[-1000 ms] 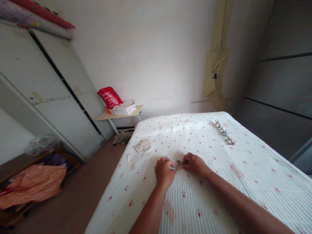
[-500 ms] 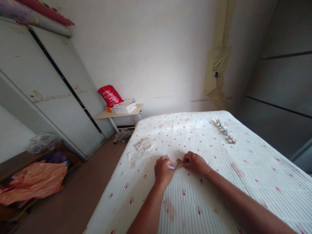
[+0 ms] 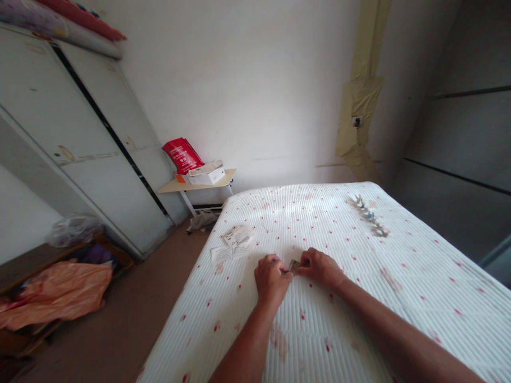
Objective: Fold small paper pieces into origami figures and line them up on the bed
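Observation:
Between my two hands is a small folded piece of printed paper (image 3: 294,264), mostly covered by the fingers. My left hand (image 3: 271,276) pinches its left end. From the other side, my right hand (image 3: 319,267) grips the right end, fingers curled. Both hands rest low over the striped, red-dotted bed cover (image 3: 303,340). Flat printed paper pieces (image 3: 236,242) lie on the cover beyond my left hand. Farther right, a row of several small folded paper shapes (image 3: 369,215) stands on the bed.
A small table (image 3: 171,186) beyond the bed holds a red bag (image 3: 183,155) and a white box (image 3: 207,175). Grey cabinets (image 3: 91,138) line the left side. An orange plastic bag (image 3: 67,292) lies at lower left. A dark panelled surface (image 3: 459,143) borders the right.
My left fingers have moved slightly right, closer to the right hand, and less of the paper shows between them. The whole view has shifted a little.

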{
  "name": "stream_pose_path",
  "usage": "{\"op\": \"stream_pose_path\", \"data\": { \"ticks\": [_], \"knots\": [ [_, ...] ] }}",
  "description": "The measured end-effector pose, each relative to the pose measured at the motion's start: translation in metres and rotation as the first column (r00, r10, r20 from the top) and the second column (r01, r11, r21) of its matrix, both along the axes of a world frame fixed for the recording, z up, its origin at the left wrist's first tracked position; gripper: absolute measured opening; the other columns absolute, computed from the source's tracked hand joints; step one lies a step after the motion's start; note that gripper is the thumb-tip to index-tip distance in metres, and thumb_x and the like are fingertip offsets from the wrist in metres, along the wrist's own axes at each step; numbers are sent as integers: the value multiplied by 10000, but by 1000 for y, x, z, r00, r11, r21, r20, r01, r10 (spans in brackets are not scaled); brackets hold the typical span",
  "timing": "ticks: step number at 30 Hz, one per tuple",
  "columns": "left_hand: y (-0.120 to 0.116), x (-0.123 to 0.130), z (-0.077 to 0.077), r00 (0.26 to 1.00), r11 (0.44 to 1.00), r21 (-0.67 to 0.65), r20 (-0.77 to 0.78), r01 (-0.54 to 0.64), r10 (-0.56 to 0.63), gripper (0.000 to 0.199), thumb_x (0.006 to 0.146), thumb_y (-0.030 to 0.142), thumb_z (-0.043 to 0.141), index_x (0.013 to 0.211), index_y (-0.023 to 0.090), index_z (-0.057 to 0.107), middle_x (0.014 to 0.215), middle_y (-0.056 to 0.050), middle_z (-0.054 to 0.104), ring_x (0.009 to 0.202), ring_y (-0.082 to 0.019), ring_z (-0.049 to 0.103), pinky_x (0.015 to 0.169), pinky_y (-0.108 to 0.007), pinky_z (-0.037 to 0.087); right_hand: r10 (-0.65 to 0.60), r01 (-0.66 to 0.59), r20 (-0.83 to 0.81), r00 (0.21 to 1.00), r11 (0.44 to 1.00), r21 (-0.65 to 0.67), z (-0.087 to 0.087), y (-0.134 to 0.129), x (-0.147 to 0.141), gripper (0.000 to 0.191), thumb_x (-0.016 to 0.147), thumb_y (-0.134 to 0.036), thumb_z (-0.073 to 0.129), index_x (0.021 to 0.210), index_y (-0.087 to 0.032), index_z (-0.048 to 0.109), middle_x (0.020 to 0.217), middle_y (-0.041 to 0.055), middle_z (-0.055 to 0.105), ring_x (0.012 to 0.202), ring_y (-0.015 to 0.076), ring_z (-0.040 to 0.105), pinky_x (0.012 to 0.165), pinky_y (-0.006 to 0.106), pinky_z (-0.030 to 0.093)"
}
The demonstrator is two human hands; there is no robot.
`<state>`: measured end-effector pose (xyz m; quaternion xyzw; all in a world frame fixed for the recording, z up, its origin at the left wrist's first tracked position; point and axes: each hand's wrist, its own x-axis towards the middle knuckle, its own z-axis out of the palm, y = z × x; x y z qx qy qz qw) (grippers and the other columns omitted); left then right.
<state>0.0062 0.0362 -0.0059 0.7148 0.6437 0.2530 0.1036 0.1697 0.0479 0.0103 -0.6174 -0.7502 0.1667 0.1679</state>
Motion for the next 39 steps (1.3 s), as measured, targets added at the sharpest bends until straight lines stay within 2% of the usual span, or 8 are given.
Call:
{"op": "stream_pose_path", "data": {
  "ticks": [5,10,15,19,25,30,39],
  "knots": [
    [0,-1,0,1000,1000,-9,5,4,-4,53,619,255,667,668,238,659,985,4,590,964,-193,502,809,-299,351,-53,51,79,995,998,35,-1,-2,-6,145,699,-321,594,744,-183,606,780,29,580,634,130,541,540,227,314],
    [0,-4,-3,1000,1000,5,24,18,-18,121,599,143,633,670,239,651,986,15,596,977,-182,504,821,-293,351,23,-22,-31,999,1000,8,-1,4,6,62,687,-196,567,703,-162,616,761,41,594,672,135,541,596,220,359],
    [0,-6,-4,998,999,16,41,46,-46,206,595,82,580,705,240,652,1017,10,595,1017,-178,492,860,-293,346,63,-64,-75,995,998,-5,-5,10,22,158,641,-71,512,691,-167,627,741,24,622,696,130,553,634,205,385],
    [-2,-5,-3,997,998,32,46,55,-57,260,588,82,571,781,237,649,1018,-1,597,1038,-180,485,898,-292,335,74,-75,-99,992,997,0,-10,12,25,165,664,-119,505,742,-171,641,771,30,624,704,137,552,634,213,391],
    [-4,-2,1,998,998,25,15,64,-64,343,582,189,630,915,267,649,1041,-6,586,1027,-203,485,918,-303,326,110,-109,-126,986,994,15,-11,9,23,193,652,-192,559,820,-152,646,816,53,609,716,150,552,644,227,399],
    [-4,-1,3,998,997,20,4,69,-69,309,596,220,638,898,282,656,1050,-1,582,1047,-199,475,917,-301,323,117,-111,-109,987,992,58,-12,4,22,220,652,-159,553,852,-174,643,837,41,599,733,143,555,651,219,397],
    [-4,1,0,996,995,58,25,79,-81,309,583,179,652,872,287,658,1040,4,592,1041,-199,473,915,-310,330,133,-125,-122,984,990,72,-12,1,21,189,675,-142,546,840,-194,622,848,17,576,744,129,551,665,211,395]
  ]
}}
